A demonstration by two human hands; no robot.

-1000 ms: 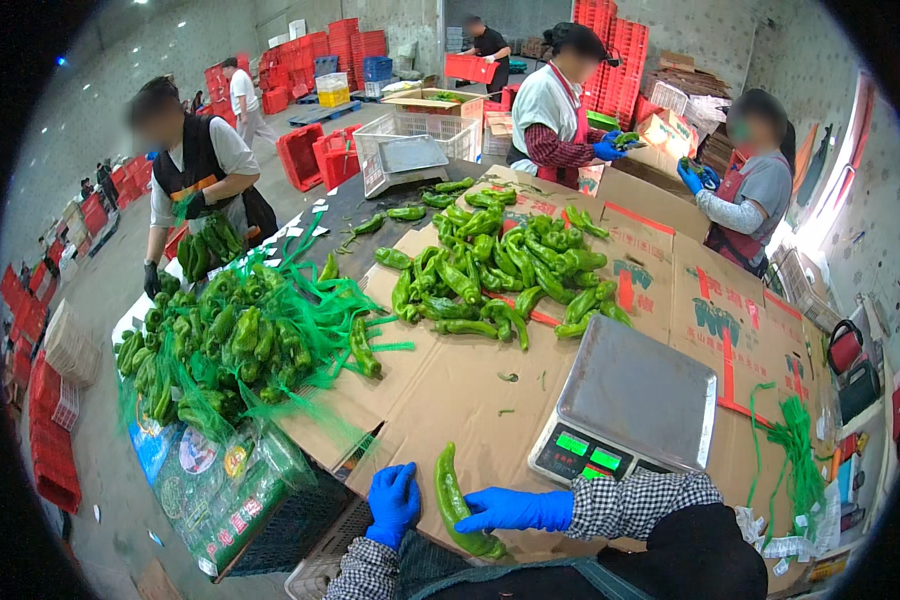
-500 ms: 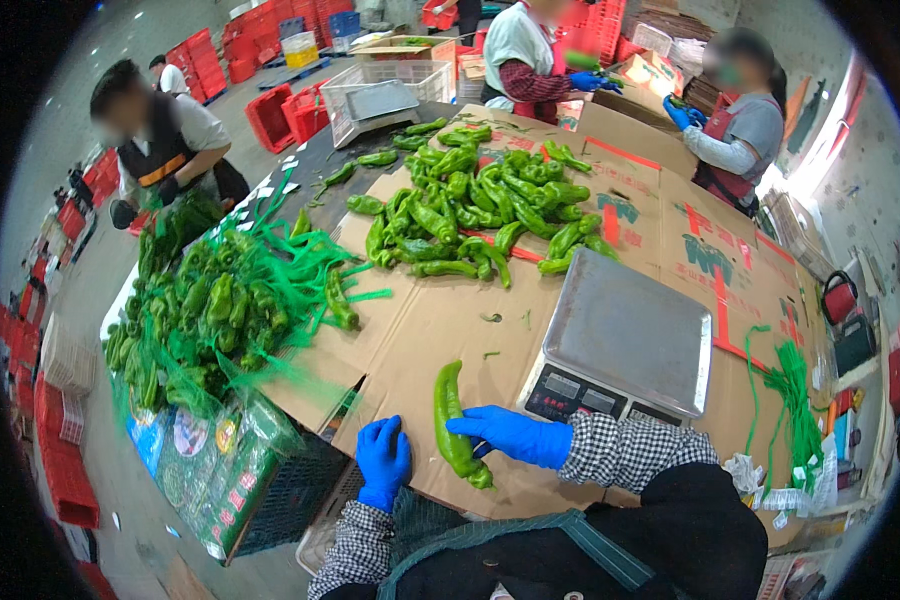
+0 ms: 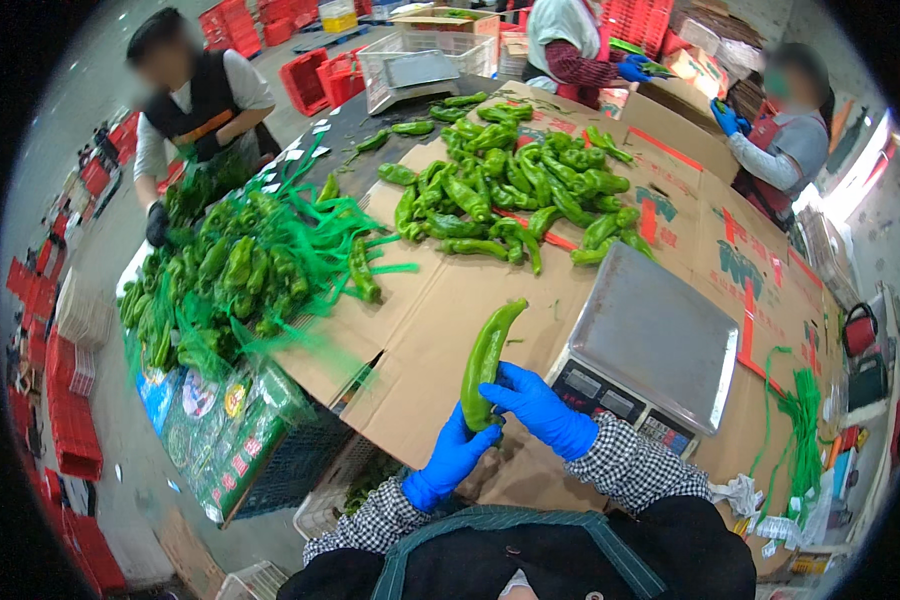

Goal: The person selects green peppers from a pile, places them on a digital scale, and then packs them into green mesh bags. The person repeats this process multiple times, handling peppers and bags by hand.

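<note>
A long, curved green pepper [image 3: 492,345] is held upright above the cardboard-covered table, with both my blue-gloved hands on it. My left hand [image 3: 448,458] is closed on its lower end, and my right hand [image 3: 542,408] grips its right side near the bottom. Just right of my right hand is a steel-topped scale [image 3: 655,335]. Beyond the pepper lies a loose pile of green peppers [image 3: 510,185]. At the left is a heap of peppers [image 3: 232,282] with green mesh netting [image 3: 320,262] tangled over and beside it.
Three co-workers stand round the table: one at left [image 3: 205,110], two at back right [image 3: 560,45] [image 3: 770,165]. A white crate [image 3: 385,75] holds another scale at the back. Green ties [image 3: 800,440] lie at right. Red crates [image 3: 75,430] are stacked on the floor at left.
The pepper has risen from near the table's front edge, higher and slightly right. My left hand has moved right and closed on its lower end; my right hand has come up with it.
</note>
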